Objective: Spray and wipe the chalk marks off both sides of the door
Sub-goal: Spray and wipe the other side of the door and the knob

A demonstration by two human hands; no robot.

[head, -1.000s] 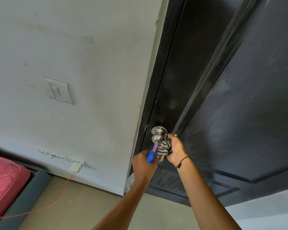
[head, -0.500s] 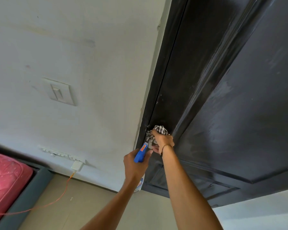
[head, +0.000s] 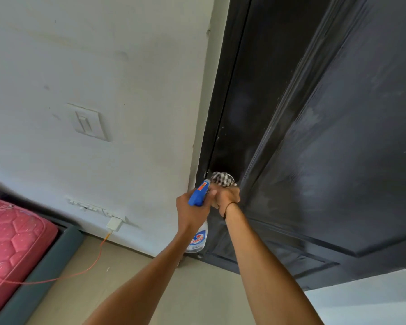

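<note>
Door (head: pixel 338 137), black and panelled, fills the right of the view, closed against a pale wall (head: pixel 103 66). Far left you see a pink mattress (head: pixel 12 235), then a light switch (head: pixel 89 123) and a white plug (head: pixel 114 224) with an orange cable. Your left hand (head: pixel 190 214) curls round a spray bottle (head: pixel 200 221), its blue head pointing up at the latch edge. Just right of it, your right hand (head: pixel 227 195) grips a striped cloth (head: pixel 222 179) bunched over what is probably the door knob, which is hidden. Faint pale smears show on the large panel further right. To do this step well, turn the cloth fully round the knob with firm pressure, keep the nozzle aimed away from your fingers, and refold to a clean face before moving to the smeared panel.
</note>
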